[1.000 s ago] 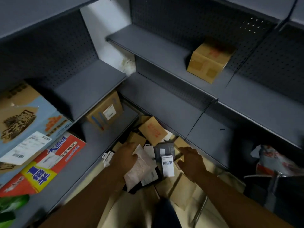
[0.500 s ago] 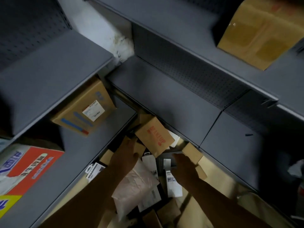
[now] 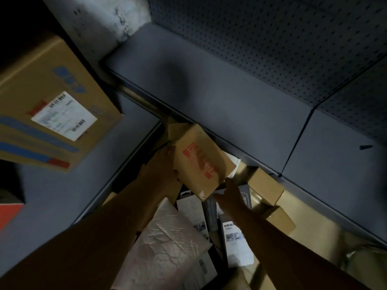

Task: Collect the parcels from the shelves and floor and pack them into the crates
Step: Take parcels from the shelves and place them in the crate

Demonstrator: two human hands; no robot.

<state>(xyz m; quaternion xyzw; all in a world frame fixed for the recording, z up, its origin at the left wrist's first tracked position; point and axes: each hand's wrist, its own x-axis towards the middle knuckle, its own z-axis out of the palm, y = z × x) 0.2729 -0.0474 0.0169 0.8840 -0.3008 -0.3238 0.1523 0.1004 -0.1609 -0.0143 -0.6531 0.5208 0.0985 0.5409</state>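
The left hand lies against the left side of a small brown box with red print, fingers fairly straight along its edge, while the right hand reaches in at its lower corner with fingers spread — whether either truly grips it I cannot tell. The box sits tilted on a floor pile under the shelf, among a white padded envelope, labelled packets and more small boxes. No crate is in view and a large labelled box stands on the left shelf — much seems left.

Both bare arms are extended forward and downward; the left hand and right hand are spread, fingers straight.
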